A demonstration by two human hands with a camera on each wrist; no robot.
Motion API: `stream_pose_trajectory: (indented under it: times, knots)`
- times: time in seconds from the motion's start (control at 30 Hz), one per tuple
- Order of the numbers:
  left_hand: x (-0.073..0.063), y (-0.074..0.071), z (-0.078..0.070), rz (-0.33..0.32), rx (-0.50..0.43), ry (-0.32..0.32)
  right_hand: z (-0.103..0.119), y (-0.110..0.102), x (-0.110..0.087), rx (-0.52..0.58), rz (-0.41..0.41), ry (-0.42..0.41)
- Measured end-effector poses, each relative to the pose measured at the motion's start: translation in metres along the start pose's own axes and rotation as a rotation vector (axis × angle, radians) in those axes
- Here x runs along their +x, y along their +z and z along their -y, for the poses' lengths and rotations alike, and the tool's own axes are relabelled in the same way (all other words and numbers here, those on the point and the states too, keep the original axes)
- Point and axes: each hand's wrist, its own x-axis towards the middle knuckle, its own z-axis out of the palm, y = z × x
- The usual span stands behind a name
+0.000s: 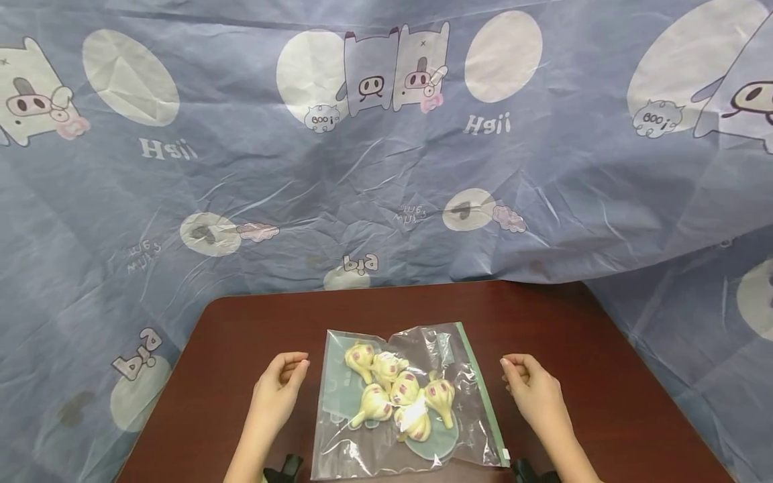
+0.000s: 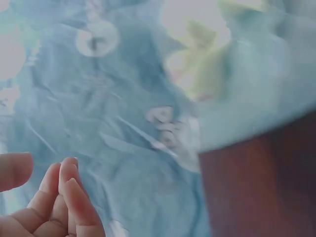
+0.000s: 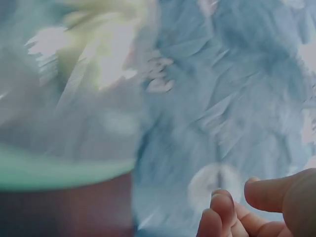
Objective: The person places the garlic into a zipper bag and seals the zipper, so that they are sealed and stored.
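Note:
A clear plastic zip bag (image 1: 338, 451) lies flat on the table between my two hands. Its green zip strip (image 1: 481, 389) runs down the right side. Several pale garlic bulbs (image 1: 375, 402) with purplish marks are inside, bunched near the middle. My left hand (image 1: 279, 386) hovers just left of the bag, fingers loosely bent and holding nothing; a gap separates thumb and fingertips in the left wrist view. On the other side, close to the zip strip, my right hand (image 1: 534, 388) is likewise relaxed, with nothing between thumb and fingers.
The dark reddish-brown table (image 1: 253, 322) has rounded far corners. Behind it and at both sides hangs a blue cloth (image 1: 338, 174) printed with cartoon pigs. A black wrist strap (image 1: 284, 468) shows below the left hand, another (image 1: 531, 471) below the right.

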Motion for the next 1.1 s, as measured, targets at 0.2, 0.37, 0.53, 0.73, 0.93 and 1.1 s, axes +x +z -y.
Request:
stream_pose_trajectory:
  times: [0.2, 0.37, 0.53, 0.73, 0.93, 1.1]
  knots:
    - [0.015, 0.022, -0.046, 0.032, -0.129, 0.095, 0.049, 0.006, 0.015, 0.090, -0.031, -0.052]
    - [0.034, 0.049, -0.075, 0.049, -0.281, 0.167, 0.083, 0.029, 0.032, 0.193, -0.027, -0.116]
    - [0.043, 0.071, -0.085, 0.007, -0.309, 0.183, 0.097, 0.052, 0.041, 0.220, 0.004, -0.147]
    - [0.047, 0.084, -0.080, -0.012, -0.232, 0.166, 0.094, 0.068, 0.045, 0.182, -0.004, -0.142]
    - [0.044, 0.092, -0.079, -0.006, -0.099, 0.201, 0.087, 0.075, 0.048, 0.135, 0.008, -0.146]
    - [0.043, 0.099, -0.087, -0.079, 0.055, 0.303, 0.086, 0.079, 0.054, 0.083, -0.007, -0.187]
